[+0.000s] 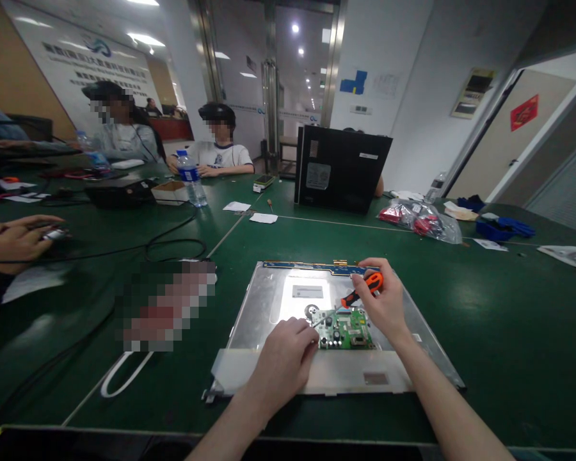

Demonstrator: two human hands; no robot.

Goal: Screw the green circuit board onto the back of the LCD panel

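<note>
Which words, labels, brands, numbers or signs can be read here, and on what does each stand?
"大数据": part of the wall sign; the rest is blurred.
Perhaps "福": red door sign, blurred.
Too small or blurred: labels on the metal panel, black case and nearest bottle.

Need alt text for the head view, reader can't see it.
A person's right hand holds an orange and black screwdriver over a green circuit board on a metal panel, the left hand at the board's left edge. The panel lies on a green table, with a large black case and people beyond.
</note>
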